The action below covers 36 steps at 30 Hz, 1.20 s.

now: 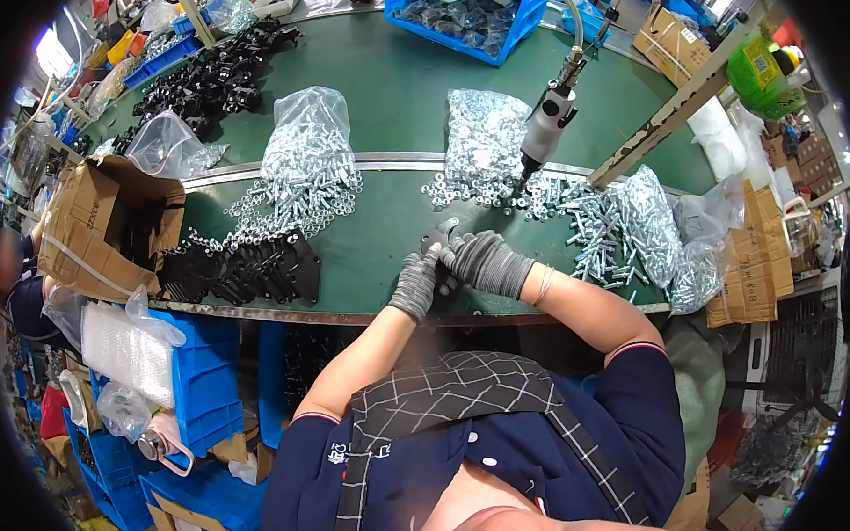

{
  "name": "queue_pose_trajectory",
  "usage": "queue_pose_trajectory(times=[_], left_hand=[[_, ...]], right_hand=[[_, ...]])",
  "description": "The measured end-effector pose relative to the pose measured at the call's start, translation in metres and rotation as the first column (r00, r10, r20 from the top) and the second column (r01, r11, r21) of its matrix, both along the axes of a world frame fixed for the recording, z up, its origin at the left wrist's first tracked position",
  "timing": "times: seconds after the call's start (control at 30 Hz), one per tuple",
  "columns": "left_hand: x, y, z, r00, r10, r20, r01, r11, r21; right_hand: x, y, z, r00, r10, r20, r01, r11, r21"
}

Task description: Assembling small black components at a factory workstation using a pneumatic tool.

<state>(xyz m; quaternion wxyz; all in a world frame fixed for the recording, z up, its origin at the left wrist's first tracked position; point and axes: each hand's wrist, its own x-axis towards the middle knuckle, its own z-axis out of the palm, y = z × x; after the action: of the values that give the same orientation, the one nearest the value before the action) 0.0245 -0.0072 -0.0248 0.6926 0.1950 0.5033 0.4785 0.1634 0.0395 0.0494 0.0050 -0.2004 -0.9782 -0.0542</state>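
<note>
Both hands wear grey knitted gloves and meet over the near edge of the green bench. My left hand [415,284] is closed, its fingertips pinched against those of my right hand [489,261]. Between them shows a small grey metal part [437,236]; its exact kind is too small to tell, and the fingers hide much of it. Beyond my hands hangs a pneumatic screwdriver [545,125], tip down over loose nuts [540,199]. Left of my hands lies a row of black metal brackets [256,274]. Silver bolts [599,239] are heaped to the right.
Bags of silver hardware [308,135] stand along the metal rail [401,161]. A cardboard box [103,226] sits at the left end, near a pile of black parts [207,80]. A blue crate [493,53] is at the back. A slanted post [674,101] rises at right.
</note>
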Motion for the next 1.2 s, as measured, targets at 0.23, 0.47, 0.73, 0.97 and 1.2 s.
queue_pose_trajectory(times=[0.23,0.47,0.73,0.97,1.2], left_hand=[[0.003,0.001,0.007,0.999,0.027,-0.029,-0.027,1.0,-0.01],[0.002,-0.003,0.01,0.998,0.046,0.037,-0.047,0.999,0.024],[-0.004,-0.002,0.007,0.999,-0.006,0.046,0.006,1.0,0.019],[-0.002,-0.002,0.014,0.999,0.016,0.04,-0.017,1.0,0.009],[-0.008,-0.003,-0.009,0.998,0.035,0.047,-0.037,0.998,0.042]], right_hand=[[0.008,0.012,0.002,0.991,0.119,-0.052,-0.121,0.992,-0.036],[0.007,0.0,-0.015,0.99,-0.074,-0.122,0.053,0.985,-0.167],[0.007,0.006,-0.024,0.962,-0.153,-0.226,0.089,0.958,-0.271],[0.001,0.004,-0.005,0.992,-0.036,-0.118,0.01,0.977,-0.213],[-0.014,-0.003,-0.002,0.937,-0.335,0.098,0.348,0.874,-0.339]])
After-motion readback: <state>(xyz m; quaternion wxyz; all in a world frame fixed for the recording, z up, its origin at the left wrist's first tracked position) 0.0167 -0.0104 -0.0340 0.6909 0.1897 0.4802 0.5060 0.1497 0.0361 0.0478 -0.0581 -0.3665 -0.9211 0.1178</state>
